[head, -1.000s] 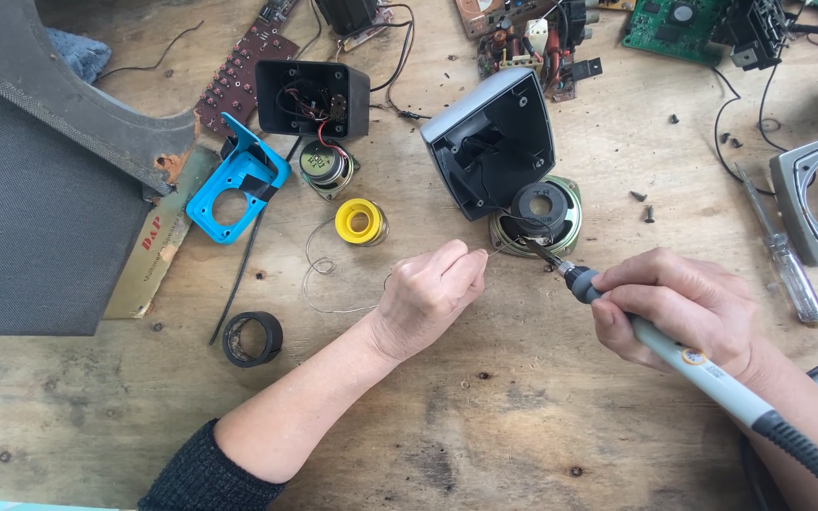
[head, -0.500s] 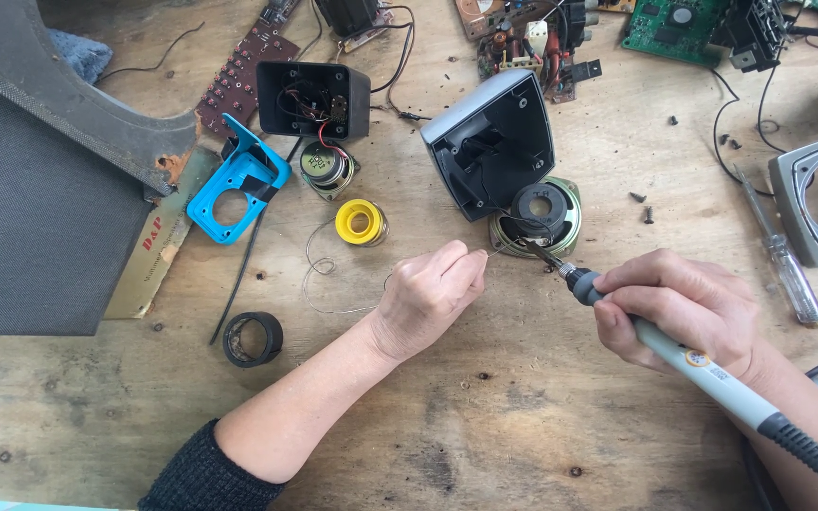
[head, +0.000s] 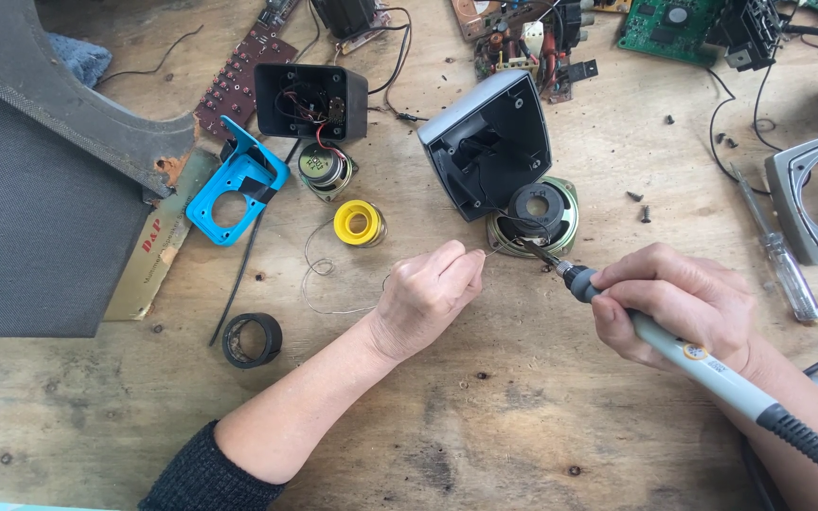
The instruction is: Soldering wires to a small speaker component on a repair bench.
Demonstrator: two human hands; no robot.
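Observation:
My right hand point(head: 679, 303) grips a grey soldering iron point(head: 712, 369); its tip touches the rim of a round speaker driver point(head: 534, 216). My left hand point(head: 428, 293) pinches a thin solder wire point(head: 333, 293) and holds its end toward the same spot. The wire loops back to a yellow solder spool point(head: 359, 223). An opened grey speaker housing point(head: 487, 142) leans over the driver.
On the wooden bench lie a black speaker box point(head: 310, 99) with a small driver point(head: 324, 170), a blue plastic frame point(head: 239, 185), a tape roll point(head: 252, 339), a screwdriver point(head: 778, 251), circuit boards point(head: 684, 24), loose screws and a large grey speaker cabinet point(head: 40, 208).
The soldering iron's tip has crept slightly closer to the driver's rim. My left hand stays almost still with the wire.

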